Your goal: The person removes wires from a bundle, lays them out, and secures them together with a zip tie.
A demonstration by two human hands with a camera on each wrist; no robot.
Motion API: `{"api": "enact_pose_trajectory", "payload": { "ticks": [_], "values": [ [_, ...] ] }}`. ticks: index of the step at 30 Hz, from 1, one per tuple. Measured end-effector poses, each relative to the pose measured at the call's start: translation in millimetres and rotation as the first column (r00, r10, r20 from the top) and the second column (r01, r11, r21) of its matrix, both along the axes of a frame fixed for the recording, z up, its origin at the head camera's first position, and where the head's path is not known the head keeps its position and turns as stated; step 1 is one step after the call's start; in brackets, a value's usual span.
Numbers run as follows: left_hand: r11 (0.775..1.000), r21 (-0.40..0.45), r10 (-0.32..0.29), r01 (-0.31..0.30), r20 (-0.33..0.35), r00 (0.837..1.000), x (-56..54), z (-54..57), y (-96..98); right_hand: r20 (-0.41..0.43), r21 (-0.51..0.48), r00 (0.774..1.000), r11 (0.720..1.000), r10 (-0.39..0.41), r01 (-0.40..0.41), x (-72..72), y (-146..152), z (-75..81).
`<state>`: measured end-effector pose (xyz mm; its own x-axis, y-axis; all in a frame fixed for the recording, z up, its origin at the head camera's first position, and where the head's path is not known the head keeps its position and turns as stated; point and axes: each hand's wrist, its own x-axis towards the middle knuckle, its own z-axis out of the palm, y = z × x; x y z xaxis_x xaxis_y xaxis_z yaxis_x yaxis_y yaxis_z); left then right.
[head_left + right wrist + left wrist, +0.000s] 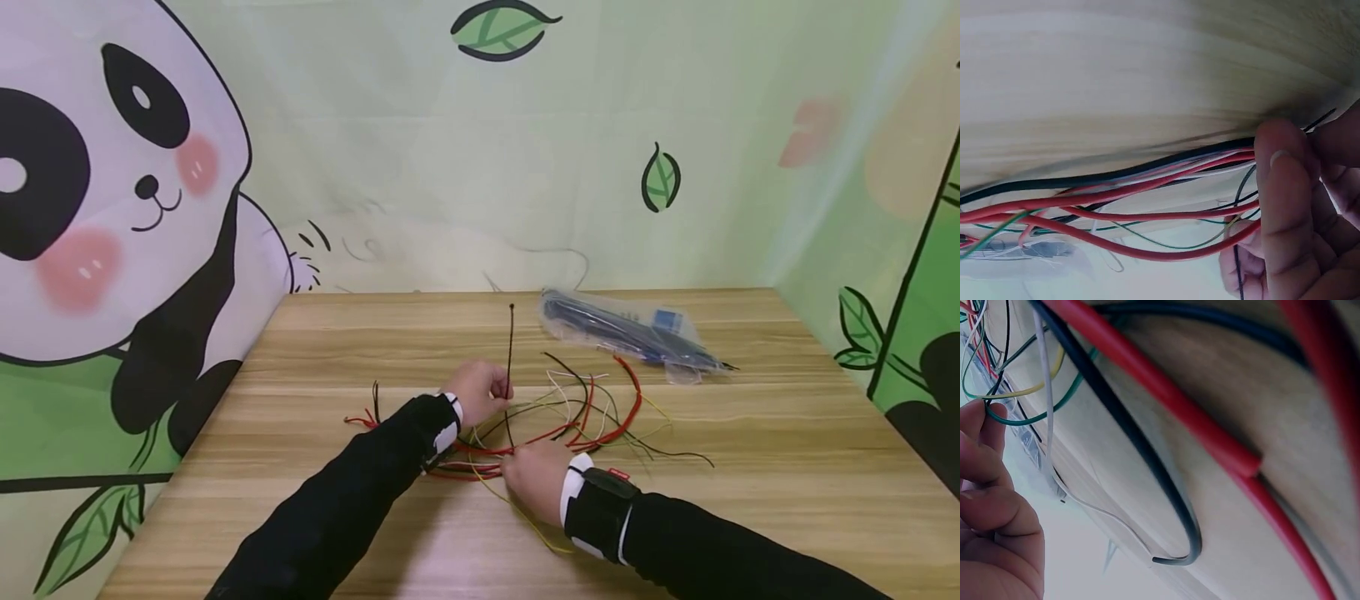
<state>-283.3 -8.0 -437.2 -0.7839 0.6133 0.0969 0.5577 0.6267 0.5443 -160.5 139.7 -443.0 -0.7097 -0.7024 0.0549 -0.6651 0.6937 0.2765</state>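
A loose bundle of red, black, white, green and yellow wires point(1104, 201) lies across the table. My right hand point(538, 479) grips this bundle near its middle, fingers curled round it in the right wrist view. A thin black cable tie point(512, 337) stands nearly upright, its small head at the top and its lower part reaching down to the bundle. Just above the wires, my left hand point(478, 393) pinches the tie between thumb and fingers. Whether the tie passes under the bundle is hidden by the right hand. In the left wrist view, a red wire point(1166, 394) crosses close to the camera.
A clear plastic bag point(622, 329) of dark cable ties lies at the back of the wooden table point(750, 533). Loose wire ends spread to the right, and a yellow wire point(528, 521) curves toward the front. A panda-printed cloth point(390, 150) hangs behind.
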Motion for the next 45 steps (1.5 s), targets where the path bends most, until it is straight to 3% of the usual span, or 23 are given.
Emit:
{"api": "enact_pose_trajectory", "payload": {
  "ticks": [10,17,23,28,31,33,37,40,42,43,45],
  "values": [
    [1.0,-0.02,0.016,-0.016,0.003,1.0,0.0,-1.0,-2.7,0.125,-0.121,0.991,0.99,-0.052,0.067,-1.4,3,5.8],
    [0.999,-0.023,-0.026,0.026,-0.021,0.999,2.0,-1.6,-2.6,0.18,-0.196,0.982,0.977,-0.055,0.09,-4.0,5,2.3],
    [0.994,0.106,-0.015,0.015,0.004,1.0,0.4,2.8,-3.4,0.235,-0.37,0.971,0.927,0.039,0.053,-6.9,14,11.1],
    [0.978,0.204,0.018,-0.031,0.062,0.998,2.2,18.2,-3.4,0.319,-0.501,0.935,0.865,0.155,0.027,-4.0,20,28.7],
    [0.973,0.225,0.036,-0.051,0.07,0.997,5.5,28.1,-5.1,0.328,-0.595,0.915,0.804,0.234,0.007,-3.0,23,37.0],
    [0.97,0.237,0.039,-0.051,0.055,0.998,8.1,33.1,-6.6,0.327,-0.671,0.909,0.741,0.258,0.031,-4.1,25,40.4],
    [0.969,0.246,0.022,-0.021,0.001,1.0,12.9,37.5,-8.9,0.424,-0.799,0.875,0.551,0.232,0.241,-11.6,30,44.9],
    [0.972,0.235,0.0,0.012,-0.052,0.999,17.7,36.8,-9.9,0.546,-0.81,0.814,0.374,0.197,0.452,-19.9,31,44.9],
    [0.977,0.21,-0.015,0.032,-0.084,0.996,22.6,36.1,-10.1,0.615,-0.781,0.769,0.273,0.176,0.562,-25.0,32,43.1],
    [0.979,0.201,-0.027,0.046,-0.096,0.995,25.4,36.1,-10.0,0.642,-0.763,0.748,0.231,0.167,0.603,-27.1,32,42.0],
    [0.981,0.181,-0.049,0.071,-0.124,0.991,30.7,36.4,-9.2,0.676,-0.736,0.721,0.18,0.15,0.653,-30.7,32,39.4]
  ]
}}
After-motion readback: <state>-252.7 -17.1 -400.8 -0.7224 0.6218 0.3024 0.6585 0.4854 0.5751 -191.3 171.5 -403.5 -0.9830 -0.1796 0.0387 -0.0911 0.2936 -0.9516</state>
